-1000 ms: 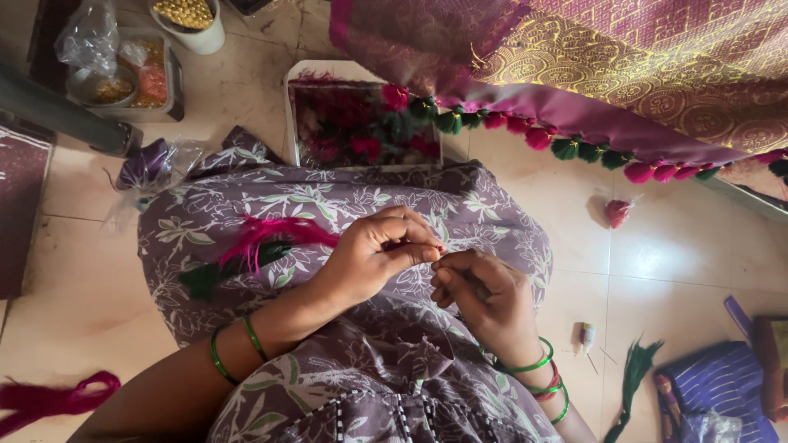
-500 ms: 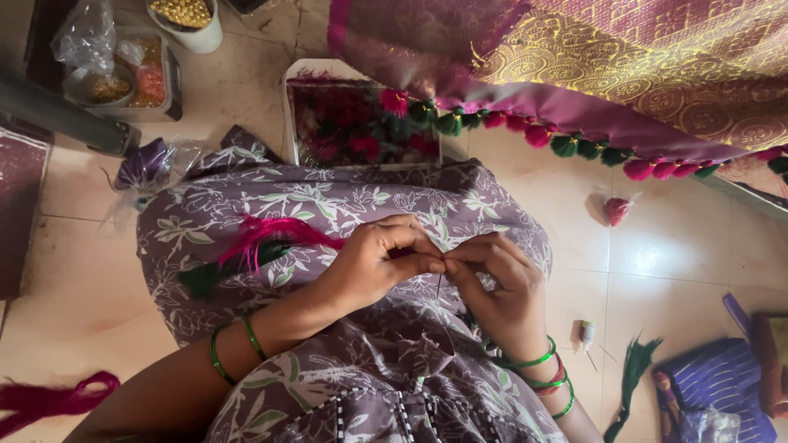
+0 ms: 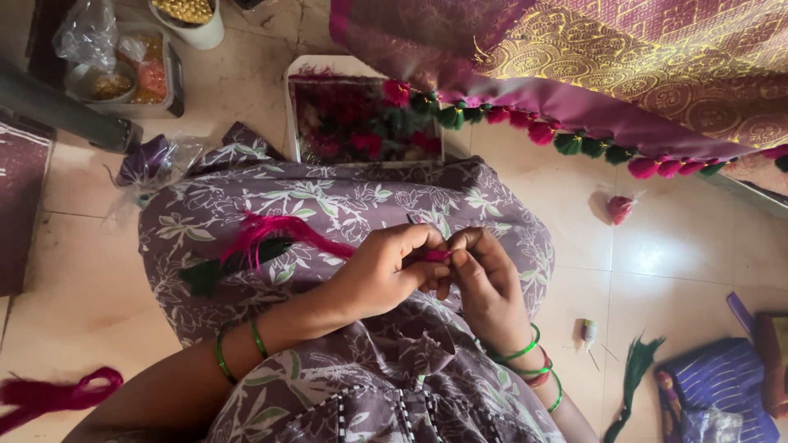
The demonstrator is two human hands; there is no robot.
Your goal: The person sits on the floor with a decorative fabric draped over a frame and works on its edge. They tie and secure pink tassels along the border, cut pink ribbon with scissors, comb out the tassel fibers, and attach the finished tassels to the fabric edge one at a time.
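1. The left hand (image 3: 386, 275) and the right hand (image 3: 484, 283) meet fingertip to fingertip over the person's lap, which is covered in purple flowered cloth (image 3: 328, 205).
2. Between the two hands sits a small piece of pink thread (image 3: 437, 256); the left hand's thumb and fingers are closed on it, and the right hand's fingertips pinch at it from the other side.
3. A longer bundle of pink threads (image 3: 279, 231) runs from the left hand across the lap toward the person's left, lying over a bundle of dark green threads (image 3: 217, 269).
4. Green bangles (image 3: 238, 349) ring the left wrist, and green and red bangles ring the right wrist.
5. Beyond the knees a white tray (image 3: 289, 107) on the floor holds pink and green tassels.
6. A purple and gold fabric (image 3: 574, 57) hangs over the upper right, its edge (image 3: 574, 141) trimmed with a row of pink and green tassels.
7. On the tiled floor (image 3: 681, 238) lie a single pink tassel (image 3: 620, 207) to the right, a strand of green thread (image 3: 632, 377) near the right wrist, and a loop of pink thread (image 3: 57, 394) at the lower left.
8. At the upper left stand small containers (image 3: 123, 78) of beads and a white cup (image 3: 193, 20).
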